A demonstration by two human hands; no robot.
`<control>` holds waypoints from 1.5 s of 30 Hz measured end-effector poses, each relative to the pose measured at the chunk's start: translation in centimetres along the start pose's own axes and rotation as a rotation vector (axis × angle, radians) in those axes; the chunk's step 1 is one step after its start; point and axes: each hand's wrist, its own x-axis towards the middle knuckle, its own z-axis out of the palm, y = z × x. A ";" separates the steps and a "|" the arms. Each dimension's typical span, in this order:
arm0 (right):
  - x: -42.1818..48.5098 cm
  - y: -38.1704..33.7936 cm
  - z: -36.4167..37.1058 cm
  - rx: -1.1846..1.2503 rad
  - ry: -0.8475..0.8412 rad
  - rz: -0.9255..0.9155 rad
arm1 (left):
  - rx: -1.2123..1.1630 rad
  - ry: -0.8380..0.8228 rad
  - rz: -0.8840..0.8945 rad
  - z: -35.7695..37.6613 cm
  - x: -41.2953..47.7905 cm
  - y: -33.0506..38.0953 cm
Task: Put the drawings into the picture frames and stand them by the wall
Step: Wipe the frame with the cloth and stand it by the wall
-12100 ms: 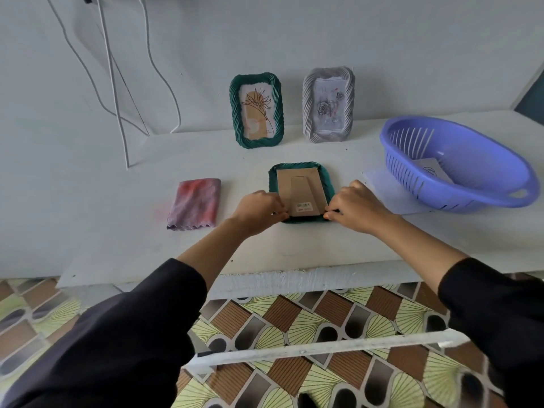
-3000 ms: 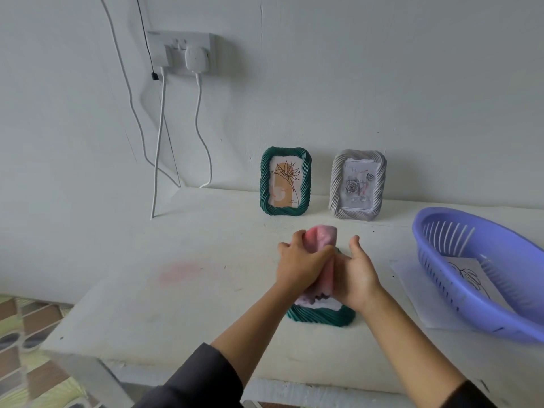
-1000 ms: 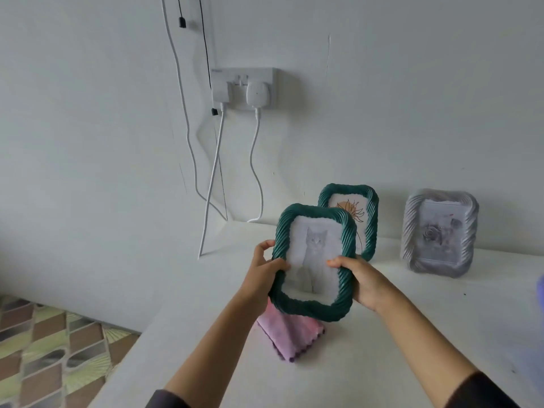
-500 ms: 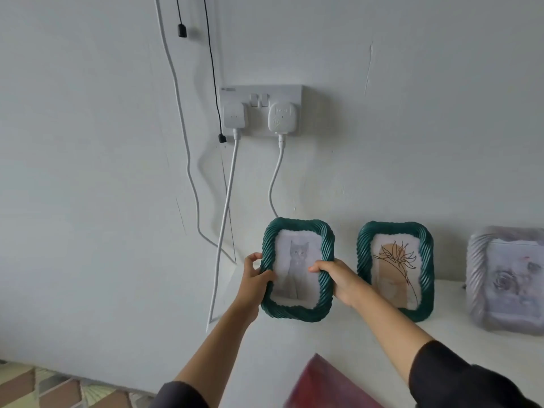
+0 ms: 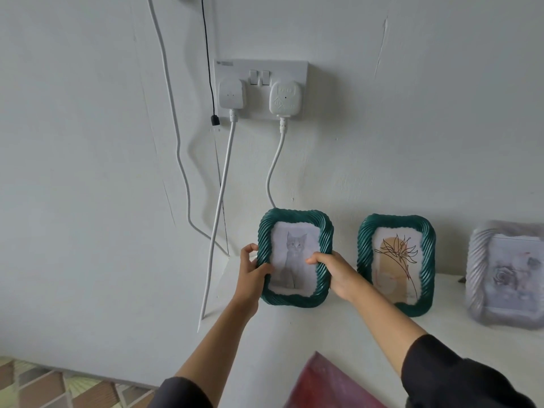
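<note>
Brown and green patterned floor tiles (image 5: 38,387) show in the lower left corner, below the pale wall (image 5: 88,172). White cables (image 5: 219,207) run down that wall from a double socket (image 5: 260,83) with two white plugs in it, and one of them passes behind the top of the held frame.

Under the socket, the left hand (image 5: 253,275) grips the left edge of a dark green twisted-rim frame (image 5: 323,231), fingers curled behind the rim and thumb on the front. The frame is upright and faces the person, with a grey cat drawing (image 5: 295,248) inside it. Its lower edge sits at the back of the white surface (image 5: 279,334), close to the wall; whether it touches the surface cannot be told. The right hand (image 5: 335,275) holds the right edge, thumb pressed on the glass and fingers wrapped behind.

Just to the right, a second green frame (image 5: 396,225) with a line drawing of a flower (image 5: 396,260) stands on the surface by the wall. Further right stands a grey frame (image 5: 478,275) with a rose drawing (image 5: 506,275), partly cut off by the picture edge. A reddish cloth (image 5: 326,384) lies on the near surface between the dark-sleeved forearms.
</note>
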 end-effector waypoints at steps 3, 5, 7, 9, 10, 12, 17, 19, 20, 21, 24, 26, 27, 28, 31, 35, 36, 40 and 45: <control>0.0 -0.2 0.3 -0.013 -0.006 0.002 | 0.009 0.000 -0.002 0.0 0.1 0.3; -0.1 0.0 0.5 -0.002 -0.029 0.015 | 0.020 -0.001 -0.011 0.0 0.1 0.3; 0.0 0.2 0.5 0.011 -0.034 0.025 | 0.024 -0.001 -0.017 -0.1 0.1 0.3; -0.1 0.4 0.4 0.005 -0.028 0.018 | 0.025 -0.004 -0.018 -0.1 0.0 0.3; -0.2 0.6 0.2 0.009 -0.028 0.011 | 0.022 -0.004 -0.017 -0.1 0.0 0.3; -0.4 1.1 -0.1 0.043 -0.038 -0.021 | 0.009 0.016 -0.017 -0.2 -0.1 0.2; -1.7 2.6 -0.8 0.074 -0.040 -0.084 | 0.006 0.063 -0.011 -0.8 -0.8 -0.3; -2.4 3.2 -1.0 0.098 -0.028 -0.099 | 0.013 0.062 -0.002 -1.2 -1.1 -0.5; -2.6 3.5 -1.2 0.106 -0.022 -0.105 | 0.015 0.062 0.000 -1.3 -1.3 -0.6; -2.8 3.8 -1.3 0.116 -0.015 -0.111 | 0.019 0.062 0.000 -1.3 -1.5 -0.8; -3.4 4.3 -1.4 0.131 0.020 -0.118 | 0.010 0.067 -0.013 -1.3 -1.8 -1.1; -3.7 4.5 -1.3 0.137 0.031 -0.116 | -0.008 0.077 -0.021 -1.2 -2.1 -1.2; -3.8 4.4 -1.3 0.143 0.032 -0.117 | -0.011 0.081 -0.025 -1.1 -2.1 -1.2; -3.9 4.5 -1.2 0.147 0.031 -0.118 | -0.012 0.084 -0.028 -1.1 -2.2 -1.2; -4.0 4.5 -1.2 0.153 0.026 -0.115 | -0.008 0.091 -0.034 -1.0 -2.2 -1.2; -4.0 4.5 -1.1 0.165 0.020 -0.109 | 0.002 0.099 -0.041 -0.9 -2.3 -1.0; -4.0 4.5 -1.1 0.168 0.018 -0.108 | 0.001 0.101 -0.042 -0.9 -2.3 -1.0; -4.0 4.4 -1.1 0.172 0.011 -0.105 | 0.015 0.107 -0.053 -0.9 -2.3 -1.0; -4.1 4.4 -1.0 0.160 0.019 -0.096 | 0.026 0.125 -0.059 -0.7 -2.5 -0.9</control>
